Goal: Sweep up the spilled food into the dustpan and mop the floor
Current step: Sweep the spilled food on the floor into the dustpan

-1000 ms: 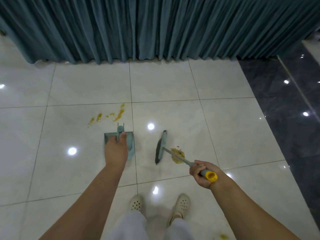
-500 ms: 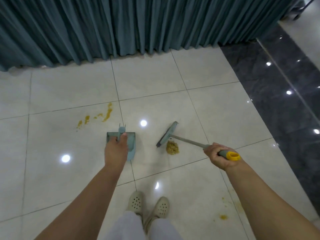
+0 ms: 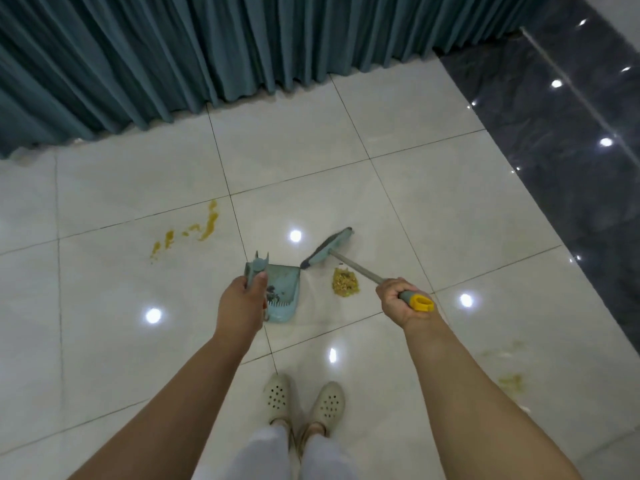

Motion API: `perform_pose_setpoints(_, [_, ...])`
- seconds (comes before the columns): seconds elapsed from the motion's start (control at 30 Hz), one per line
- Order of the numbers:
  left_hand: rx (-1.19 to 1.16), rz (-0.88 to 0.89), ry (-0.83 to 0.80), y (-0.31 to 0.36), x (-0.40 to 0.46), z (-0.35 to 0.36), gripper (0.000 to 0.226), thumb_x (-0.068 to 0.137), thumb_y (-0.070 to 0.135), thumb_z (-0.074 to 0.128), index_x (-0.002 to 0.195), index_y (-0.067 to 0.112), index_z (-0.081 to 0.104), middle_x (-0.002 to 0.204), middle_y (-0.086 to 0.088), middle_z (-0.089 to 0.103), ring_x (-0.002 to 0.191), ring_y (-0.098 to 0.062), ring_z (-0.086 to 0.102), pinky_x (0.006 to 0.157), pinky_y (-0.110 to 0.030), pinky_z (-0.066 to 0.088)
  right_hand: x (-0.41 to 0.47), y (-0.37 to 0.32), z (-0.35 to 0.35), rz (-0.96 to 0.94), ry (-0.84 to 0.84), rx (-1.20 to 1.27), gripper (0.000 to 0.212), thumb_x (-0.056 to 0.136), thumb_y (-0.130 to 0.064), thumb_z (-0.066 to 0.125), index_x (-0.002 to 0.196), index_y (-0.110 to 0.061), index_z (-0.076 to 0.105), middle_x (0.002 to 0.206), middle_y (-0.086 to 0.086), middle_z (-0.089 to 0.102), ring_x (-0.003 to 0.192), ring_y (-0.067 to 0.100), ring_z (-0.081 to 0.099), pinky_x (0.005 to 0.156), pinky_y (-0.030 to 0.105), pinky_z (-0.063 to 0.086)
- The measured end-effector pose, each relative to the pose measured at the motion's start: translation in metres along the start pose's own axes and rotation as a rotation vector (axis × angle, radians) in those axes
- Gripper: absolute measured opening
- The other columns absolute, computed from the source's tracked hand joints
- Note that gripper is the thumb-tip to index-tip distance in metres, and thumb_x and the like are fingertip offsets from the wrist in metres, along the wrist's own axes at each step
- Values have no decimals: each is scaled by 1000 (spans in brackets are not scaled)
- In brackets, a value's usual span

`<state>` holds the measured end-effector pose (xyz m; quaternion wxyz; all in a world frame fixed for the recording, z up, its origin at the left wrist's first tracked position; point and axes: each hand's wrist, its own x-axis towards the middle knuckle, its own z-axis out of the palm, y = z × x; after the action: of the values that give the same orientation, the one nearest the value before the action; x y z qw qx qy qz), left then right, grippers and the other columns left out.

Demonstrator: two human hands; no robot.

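you're mid-sweep: left hand [image 3: 240, 306] closed on the dustpan [image 3: 282, 289] handle, right hand [image 3: 401, 301] closed on the brush [image 3: 327, 249] handle. food pile [image 3: 344, 286] sits just beside the pan; next, drag it leftward in.

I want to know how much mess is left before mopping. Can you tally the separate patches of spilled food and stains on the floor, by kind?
Piles of solid food: 1, the food pile between the dustpan and the broom.
Orange smear trails: 1, the orange smears beyond the dustpan.
Faint yellowish stains: 2, the yellowish stains at right.
Total: 4
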<state>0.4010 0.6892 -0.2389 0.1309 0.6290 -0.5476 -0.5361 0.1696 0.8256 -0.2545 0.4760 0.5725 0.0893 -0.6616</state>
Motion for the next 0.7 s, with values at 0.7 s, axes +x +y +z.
perform_pose_setpoints(0.7, [95, 44, -83, 35, -12, 28, 38, 95, 41, 47, 81, 6, 56, 59, -4, 51, 44, -15, 42, 43, -24, 34, -49, -56, 56, -85, 21, -744, 26, 100, -27, 44, 85, -6, 42, 49, 3, 39, 25, 9, 39, 27, 13, 34])
